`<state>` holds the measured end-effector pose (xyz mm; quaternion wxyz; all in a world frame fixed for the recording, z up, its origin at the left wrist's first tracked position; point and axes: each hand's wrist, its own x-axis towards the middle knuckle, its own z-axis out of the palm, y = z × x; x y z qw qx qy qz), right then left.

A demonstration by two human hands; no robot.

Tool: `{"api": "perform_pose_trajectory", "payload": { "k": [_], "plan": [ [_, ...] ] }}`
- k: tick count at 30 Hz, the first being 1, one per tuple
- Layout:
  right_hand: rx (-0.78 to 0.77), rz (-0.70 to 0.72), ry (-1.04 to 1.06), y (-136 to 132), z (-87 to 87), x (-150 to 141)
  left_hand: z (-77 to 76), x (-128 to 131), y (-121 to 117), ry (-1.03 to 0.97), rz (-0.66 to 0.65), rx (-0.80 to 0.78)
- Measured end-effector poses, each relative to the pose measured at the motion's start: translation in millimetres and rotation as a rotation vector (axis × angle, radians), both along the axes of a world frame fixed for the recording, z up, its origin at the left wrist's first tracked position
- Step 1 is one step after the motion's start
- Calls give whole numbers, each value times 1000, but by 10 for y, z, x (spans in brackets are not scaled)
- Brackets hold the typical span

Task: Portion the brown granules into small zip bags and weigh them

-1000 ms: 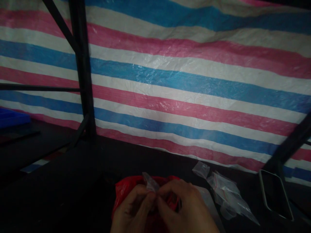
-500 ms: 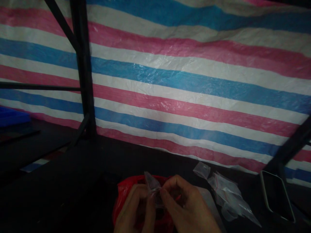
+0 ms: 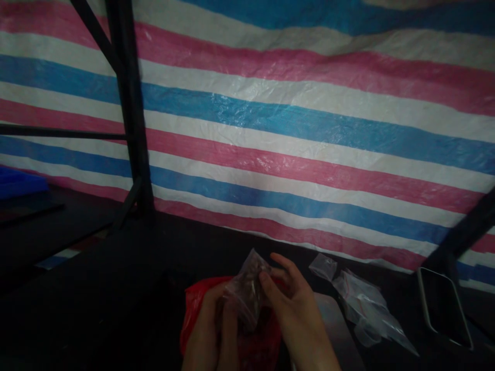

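Observation:
Between my hands is a small clear plastic bag [image 3: 249, 288], tilted with one corner pointing up; what looks like dark contents shows through it, too dim to name. My left hand [image 3: 212, 319] pinches the bag's left edge, fingers closed. On the right side, my right hand [image 3: 292, 304] grips the bag between thumb and fingers. Directly below lies a red plastic bag [image 3: 195, 304], spread open under both hands, its inside mostly hidden by them.
Several clear zip bags [image 3: 365, 301] lie to the right, with a single small bag [image 3: 324, 266] behind them. A phone [image 3: 444, 306] rests at far right. Black frame posts [image 3: 131, 113] stand before a striped plastic sheet [image 3: 290, 129]. A blue tray [image 3: 21, 183] sits far left.
The small clear bag has risen and now shows broader and flatter between my hands. My right hand has shifted up slightly, its fingers more spread. The view has tilted a little.

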<state>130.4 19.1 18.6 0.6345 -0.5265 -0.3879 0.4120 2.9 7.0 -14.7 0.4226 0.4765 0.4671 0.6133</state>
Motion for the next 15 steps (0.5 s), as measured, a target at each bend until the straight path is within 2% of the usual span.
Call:
{"api": "perform_pose_trajectory", "payload": {
  "k": [3, 6, 8, 12, 15],
  "plan": [
    [35, -47, 3, -5, 55, -15, -145, -139, 44, 141, 38, 29],
    [12, -21, -11, -22, 126, -41, -219, -227, 49, 263, 62, 54],
    [-4, 13, -46, -37, 166, -69, -186, -204, 16, 237, 74, 46],
    [7, 80, -129, -64, 200, -128, -6, -106, -53, 133, 122, 109],
    [51, 108, -143, -75, 183, -150, 92, -142, -41, 117, 29, 126]
  ]
}}
